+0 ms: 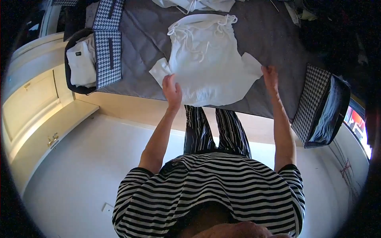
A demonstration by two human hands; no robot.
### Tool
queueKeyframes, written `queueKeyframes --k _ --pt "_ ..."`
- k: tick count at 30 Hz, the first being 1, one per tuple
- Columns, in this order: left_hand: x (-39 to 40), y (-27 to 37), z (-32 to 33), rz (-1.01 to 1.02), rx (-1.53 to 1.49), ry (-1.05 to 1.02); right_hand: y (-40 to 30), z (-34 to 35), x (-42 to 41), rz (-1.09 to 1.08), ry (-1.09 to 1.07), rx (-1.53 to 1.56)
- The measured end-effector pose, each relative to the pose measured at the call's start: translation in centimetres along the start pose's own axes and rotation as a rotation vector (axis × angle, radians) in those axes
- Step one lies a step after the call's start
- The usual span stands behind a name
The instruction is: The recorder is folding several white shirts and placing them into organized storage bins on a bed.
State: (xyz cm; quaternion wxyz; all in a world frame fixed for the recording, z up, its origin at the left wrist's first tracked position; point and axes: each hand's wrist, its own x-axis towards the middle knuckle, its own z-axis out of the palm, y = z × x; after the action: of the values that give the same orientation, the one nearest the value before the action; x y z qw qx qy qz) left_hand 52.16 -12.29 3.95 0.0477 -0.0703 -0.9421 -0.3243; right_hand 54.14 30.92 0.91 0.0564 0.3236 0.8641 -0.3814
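Observation:
A white short-sleeved top (208, 67) lies spread on a grey bed cover (140, 59), with thin white cords gathered along its far part. My left hand (172, 92) is at its left edge, just below the left sleeve (160, 70). The fingertips touch the cloth there, and the thumb stands apart from the fingers. At the other side, my right hand (270, 78) pinches the end of the right sleeve (252, 66) between thumb and fingers. The near edge of the top hangs slightly past the bed's edge, in front of my legs.
To the left, a houndstooth fabric storage box (108, 59) holds folded white clothing (82, 62). A second houndstooth box (315, 107) at the right contains blue fabric (326, 110). More white cloth (196, 4) lies at the far side. A cream cabinet (35, 98) borders the left.

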Motion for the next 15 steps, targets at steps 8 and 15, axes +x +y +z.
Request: queueKeyframes --k 8,15 --pt "3.0 9.7 4.7 0.418 -0.127 -0.262 2.0 3.5 -0.6 0.04 -0.018 0.049" --pt "4.9 13.9 13.7 0.478 0.134 -0.488 2.9 2.2 -3.6 0.177 0.108 0.442"
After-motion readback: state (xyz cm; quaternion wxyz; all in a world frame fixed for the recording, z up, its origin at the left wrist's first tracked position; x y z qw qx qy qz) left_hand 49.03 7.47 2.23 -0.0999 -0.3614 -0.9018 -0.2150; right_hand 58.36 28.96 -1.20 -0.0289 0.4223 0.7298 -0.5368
